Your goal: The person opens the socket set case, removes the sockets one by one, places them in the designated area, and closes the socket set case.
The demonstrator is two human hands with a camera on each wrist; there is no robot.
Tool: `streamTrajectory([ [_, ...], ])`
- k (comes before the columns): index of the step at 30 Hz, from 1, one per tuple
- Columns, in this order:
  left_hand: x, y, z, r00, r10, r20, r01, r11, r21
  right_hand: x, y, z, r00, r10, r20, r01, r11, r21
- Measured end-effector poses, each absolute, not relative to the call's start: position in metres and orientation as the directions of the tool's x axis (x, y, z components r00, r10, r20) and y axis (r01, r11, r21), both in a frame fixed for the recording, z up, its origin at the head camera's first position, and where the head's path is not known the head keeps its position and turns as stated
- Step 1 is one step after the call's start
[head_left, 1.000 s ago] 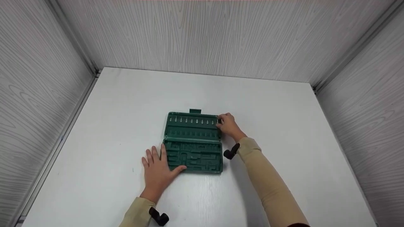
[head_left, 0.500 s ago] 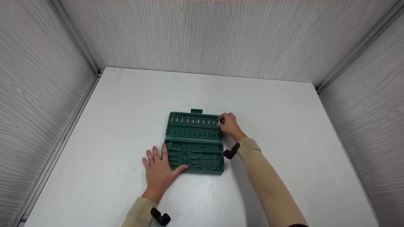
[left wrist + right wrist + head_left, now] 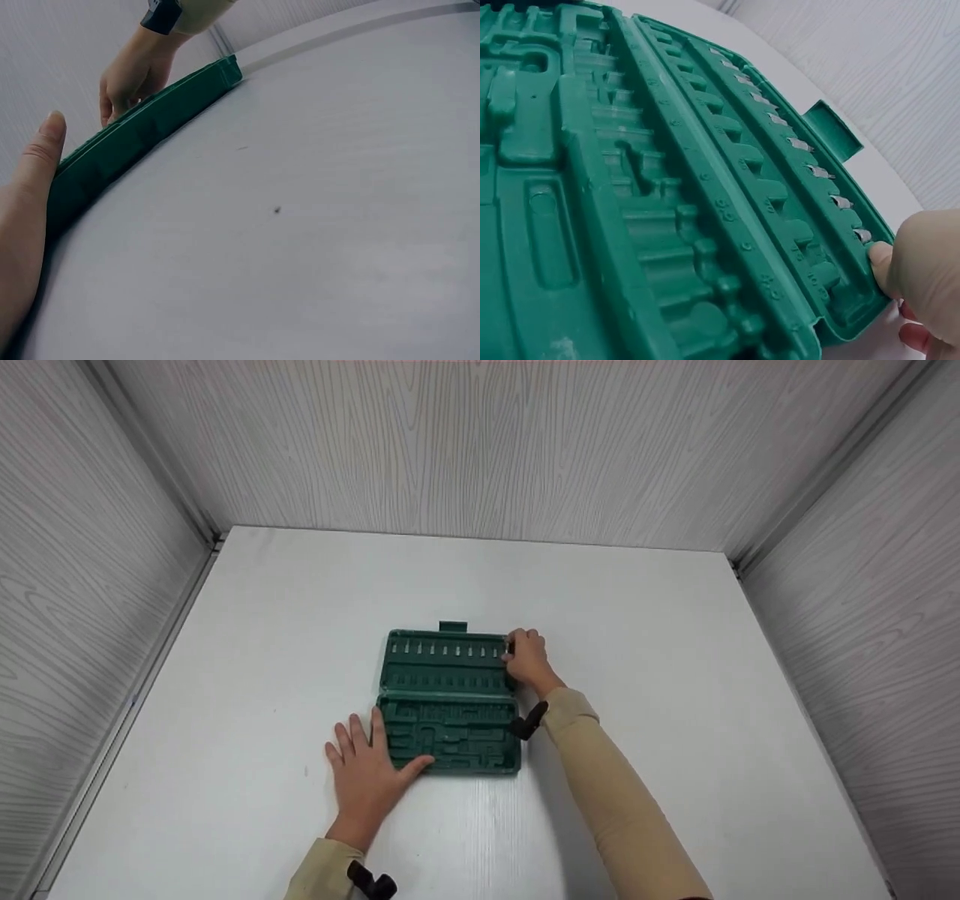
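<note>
An opened green plastic tool case [image 3: 448, 693] lies flat on the white table. A row of small silver screwdriver bits [image 3: 820, 172] sits in slots along the far half, and the near half has moulded recesses. My left hand [image 3: 366, 787] lies spread at the case's near left corner, thumb over the front rim and index finger along the left side. At the right end of the bit row, my right hand [image 3: 529, 660] has its fingers curled and pinches the last screwdriver bit, mostly hidden by thumb and fingers.
The white table [image 3: 645, 622] stretches around the case on every side. Pale wood-grain panels [image 3: 480, 450] stand behind it and at both sides. A green latch flap [image 3: 835, 131] sticks out from the case's far edge.
The head view has shifted slightly, so everything appears a little further left. Both hands keep their places on the case.
</note>
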State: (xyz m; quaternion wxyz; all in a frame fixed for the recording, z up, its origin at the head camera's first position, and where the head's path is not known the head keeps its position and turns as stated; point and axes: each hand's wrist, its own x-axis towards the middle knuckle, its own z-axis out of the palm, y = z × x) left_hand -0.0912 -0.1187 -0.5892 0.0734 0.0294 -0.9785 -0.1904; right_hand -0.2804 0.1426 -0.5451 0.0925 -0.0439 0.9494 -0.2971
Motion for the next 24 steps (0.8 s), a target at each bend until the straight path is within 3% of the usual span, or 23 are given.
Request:
streamTrajectory([
  [11,-0.09,-0.119,-0.591,-0.988,-0.089,0.127,-0.033,0.923,0.382,-0.275,0.145,-0.548,-0.99,-0.092,-0.111,0.014,0.704,-0.71],
  [24,-0.09,-0.115,-0.595,-0.983,-0.085,0.162,-0.022,0.934,0.356,-0.273,0.146,-0.552,-0.998,-0.06,0.014,-0.05,0.665,-0.745],
])
